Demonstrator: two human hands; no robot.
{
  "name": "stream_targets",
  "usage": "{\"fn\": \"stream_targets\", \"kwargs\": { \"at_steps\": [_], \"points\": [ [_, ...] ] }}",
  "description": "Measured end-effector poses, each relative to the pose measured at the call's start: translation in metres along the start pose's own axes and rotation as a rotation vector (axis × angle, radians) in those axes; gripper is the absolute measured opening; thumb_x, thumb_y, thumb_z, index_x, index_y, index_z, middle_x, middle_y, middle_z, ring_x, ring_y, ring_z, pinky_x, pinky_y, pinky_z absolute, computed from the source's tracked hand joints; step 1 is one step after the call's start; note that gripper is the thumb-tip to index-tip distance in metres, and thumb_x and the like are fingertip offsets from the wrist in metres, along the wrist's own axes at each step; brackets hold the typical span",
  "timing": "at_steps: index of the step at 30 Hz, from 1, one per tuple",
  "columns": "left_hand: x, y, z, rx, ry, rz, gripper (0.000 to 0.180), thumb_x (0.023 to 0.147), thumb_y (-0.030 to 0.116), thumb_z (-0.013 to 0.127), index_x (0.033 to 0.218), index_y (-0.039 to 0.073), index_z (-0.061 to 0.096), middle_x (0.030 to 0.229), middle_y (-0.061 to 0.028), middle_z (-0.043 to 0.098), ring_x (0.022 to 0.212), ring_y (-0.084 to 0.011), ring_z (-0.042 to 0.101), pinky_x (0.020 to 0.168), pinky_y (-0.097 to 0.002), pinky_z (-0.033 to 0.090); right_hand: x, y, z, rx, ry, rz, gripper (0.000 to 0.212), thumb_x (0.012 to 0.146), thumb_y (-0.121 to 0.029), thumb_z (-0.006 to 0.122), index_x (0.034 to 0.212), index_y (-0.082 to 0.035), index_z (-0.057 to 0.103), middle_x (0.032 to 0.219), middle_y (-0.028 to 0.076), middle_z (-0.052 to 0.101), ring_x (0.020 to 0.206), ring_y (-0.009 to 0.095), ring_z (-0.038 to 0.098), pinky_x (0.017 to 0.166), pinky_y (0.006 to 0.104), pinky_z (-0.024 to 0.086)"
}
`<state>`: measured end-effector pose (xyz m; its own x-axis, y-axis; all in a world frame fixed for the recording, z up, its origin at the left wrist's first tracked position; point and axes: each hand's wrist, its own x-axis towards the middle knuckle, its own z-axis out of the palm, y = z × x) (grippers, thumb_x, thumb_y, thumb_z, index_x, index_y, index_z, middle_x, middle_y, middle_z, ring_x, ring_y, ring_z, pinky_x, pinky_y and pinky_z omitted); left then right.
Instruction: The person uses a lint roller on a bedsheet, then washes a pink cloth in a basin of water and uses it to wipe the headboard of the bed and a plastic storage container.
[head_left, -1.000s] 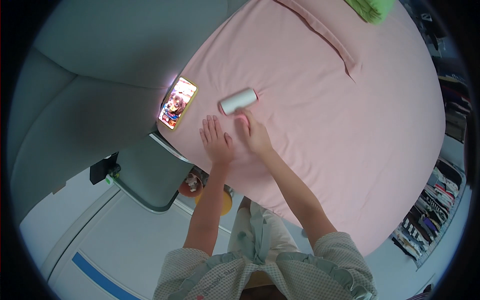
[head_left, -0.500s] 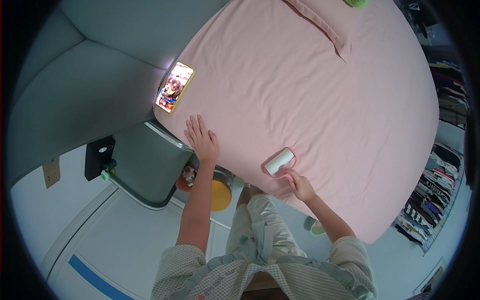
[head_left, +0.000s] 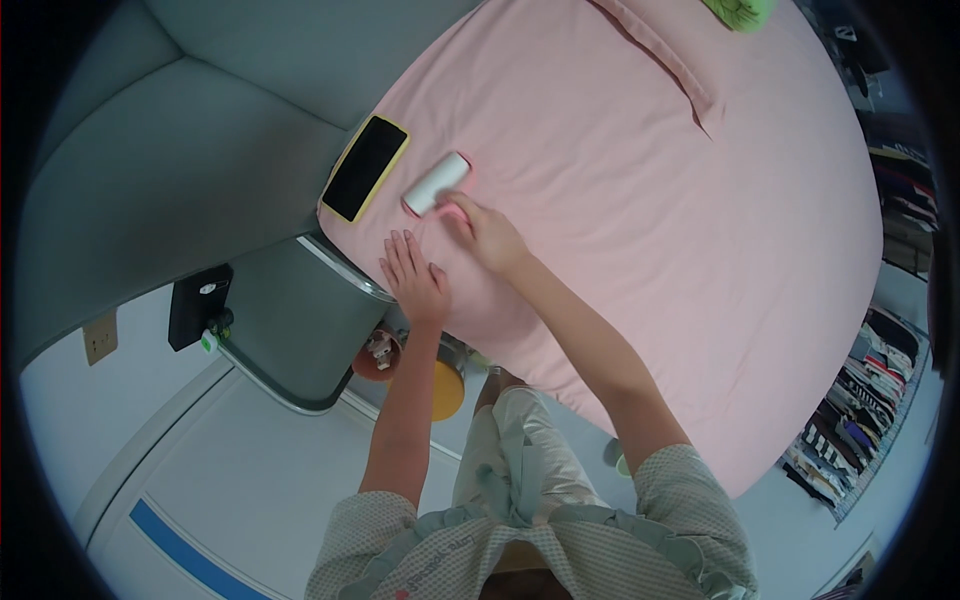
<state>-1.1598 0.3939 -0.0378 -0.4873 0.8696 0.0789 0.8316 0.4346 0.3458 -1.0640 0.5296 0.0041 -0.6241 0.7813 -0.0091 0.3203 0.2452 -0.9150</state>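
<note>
A pink sheet (head_left: 640,280) with soft creases covers the bed. My right hand (head_left: 490,235) is wrapped round the pink handle of a lint roller (head_left: 438,184), whose white cylinder rests on the sheet near the bed's left side. Flat on the sheet by the near left edge lies my left hand (head_left: 416,278), fingers stretched out and holding nothing. Just beyond it, a phone (head_left: 366,168) with a yellow rim and a dark screen lies at the bed's corner, a short gap to the left of the roller.
A grey padded headboard (head_left: 230,130) borders the bed on the left. Below it stand a grey side table (head_left: 300,330) and a yellow round stool (head_left: 448,390). A pink pillow edge (head_left: 665,50) and a green item (head_left: 740,12) lie far off. Clothes (head_left: 860,410) hang at right.
My right hand has carried the lint roller leftward and away from me, close to the phone. The phone's lit screen has gone dark. My left hand stays flat on the sheet.
</note>
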Motion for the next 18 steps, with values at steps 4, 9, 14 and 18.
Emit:
{"fn": "stream_targets", "kwargs": {
  "at_steps": [4, 9, 14, 18],
  "points": [
    [-0.003, -0.001, -0.001, -0.022, 0.032, 0.010, 0.065, 0.080, 0.016, 0.042, 0.141, -0.003, 0.028, 0.147, -0.0229, 0.027, 0.137, -0.0403, 0.022, 0.111, -0.0521, 0.015, 0.033, -0.015, 0.017, -0.108, -0.146, 0.175, 0.032, 0.091, -0.018, 0.049, 0.122, -0.010, 0.050, 0.102, 0.019, 0.064, 0.091, 0.038, 0.061, 0.077, 0.0420, 0.049],
    [-0.003, -0.001, 0.001, -0.007, 0.063, 0.009, 0.065, 0.081, 0.016, 0.042, 0.141, -0.004, 0.027, 0.147, -0.0229, 0.027, 0.137, -0.0396, 0.023, 0.111, -0.0518, 0.015, -0.012, -0.006, 0.007, -0.022, -0.076, 0.131, 0.032, 0.093, -0.021, 0.048, 0.123, -0.010, 0.050, 0.102, 0.020, 0.063, 0.093, 0.039, 0.060, 0.078, 0.0406, 0.049],
    [-0.018, -0.011, 0.001, 0.071, 0.064, -0.047, 0.065, 0.081, 0.016, 0.045, 0.141, -0.003, 0.027, 0.147, -0.0209, 0.027, 0.137, -0.0366, 0.022, 0.112, -0.0499, 0.015, -0.114, -0.003, -0.028, 0.008, -0.072, 0.159, 0.031, 0.092, -0.021, 0.050, 0.121, -0.011, 0.052, 0.101, 0.022, 0.062, 0.093, 0.039, 0.059, 0.078, 0.0418, 0.048],
    [-0.032, -0.016, 0.004, 0.075, 0.070, -0.063, 0.064, 0.083, 0.015, 0.044, 0.142, -0.003, 0.025, 0.148, -0.0202, 0.025, 0.138, -0.0354, 0.022, 0.113, -0.0470, 0.015, -0.204, 0.005, -0.070, -0.061, -0.192, 0.249, 0.034, 0.090, -0.016, 0.051, 0.123, -0.011, 0.051, 0.119, 0.017, 0.058, 0.106, 0.037, 0.056, 0.088, 0.0387, 0.047]
  ]
}}
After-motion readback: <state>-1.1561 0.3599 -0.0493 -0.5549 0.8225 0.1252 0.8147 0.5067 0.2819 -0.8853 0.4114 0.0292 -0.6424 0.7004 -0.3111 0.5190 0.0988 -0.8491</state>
